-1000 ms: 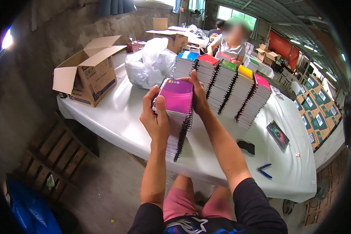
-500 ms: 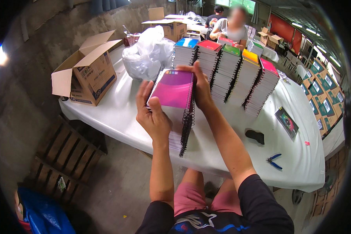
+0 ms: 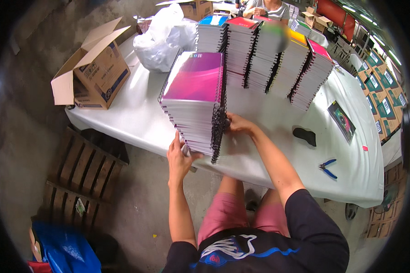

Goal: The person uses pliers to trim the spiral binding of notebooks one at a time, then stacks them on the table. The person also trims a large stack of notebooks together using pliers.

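Note:
A tall stack of spiral notebooks (image 3: 191, 86) with a purple-pink cover on top stands near the table's front edge, its black spiral bindings along the right side. My left hand (image 3: 181, 157) grips the stack's lower left corner, fingers up along the side and thumb across the front. Low on the binding side, my right hand (image 3: 238, 125) presses against the stack with curled fingers, their tips partly hidden by the spirals. Behind stand more notebook stacks: blue-topped (image 3: 210, 36), red-topped (image 3: 240, 45), green-topped (image 3: 263, 59), yellow-topped (image 3: 289, 63) and pinkish-red-topped (image 3: 310, 73).
Blue-handled pliers (image 3: 329, 169), a black object (image 3: 304, 136) and a dark-covered booklet (image 3: 341, 121) lie at right on the white-covered table (image 3: 269, 150). An open cardboard box (image 3: 100, 77) and a white plastic bag (image 3: 161, 43) stand at left. A person (image 3: 266, 10) is across the table.
Both hands have moved from the top of the purple-covered stack down to its lower sides. The view has tilted downward, so the scene sits higher in the picture.

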Available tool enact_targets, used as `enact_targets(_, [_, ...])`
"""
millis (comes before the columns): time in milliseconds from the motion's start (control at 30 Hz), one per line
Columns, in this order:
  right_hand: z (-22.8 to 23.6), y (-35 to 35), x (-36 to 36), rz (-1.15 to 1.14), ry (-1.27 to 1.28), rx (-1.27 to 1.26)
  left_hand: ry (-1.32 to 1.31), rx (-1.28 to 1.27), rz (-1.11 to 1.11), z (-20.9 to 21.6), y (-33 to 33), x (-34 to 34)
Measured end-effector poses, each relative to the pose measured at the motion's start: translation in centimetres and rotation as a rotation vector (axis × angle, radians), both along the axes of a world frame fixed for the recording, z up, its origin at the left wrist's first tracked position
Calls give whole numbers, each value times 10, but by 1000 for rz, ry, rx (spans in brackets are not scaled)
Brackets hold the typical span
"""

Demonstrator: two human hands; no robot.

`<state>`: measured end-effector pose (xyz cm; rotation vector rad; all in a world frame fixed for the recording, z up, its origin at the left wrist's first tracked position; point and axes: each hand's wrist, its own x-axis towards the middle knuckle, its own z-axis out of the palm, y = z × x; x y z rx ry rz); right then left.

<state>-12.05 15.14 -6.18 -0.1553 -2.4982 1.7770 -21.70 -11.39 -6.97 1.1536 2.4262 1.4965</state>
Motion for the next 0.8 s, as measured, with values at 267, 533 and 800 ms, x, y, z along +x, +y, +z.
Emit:
enact_targets(267, [3,-35,32,-226,80,-164,-305,65,-247,22,1,-15])
enact_targets(533, [2,-102,78,-646,143,249,-126,-107,-435,35,-1,-21])
enact_targets(800, [-13,-111,97,-704,168,181,-115,-410,-529,48,4,-28])
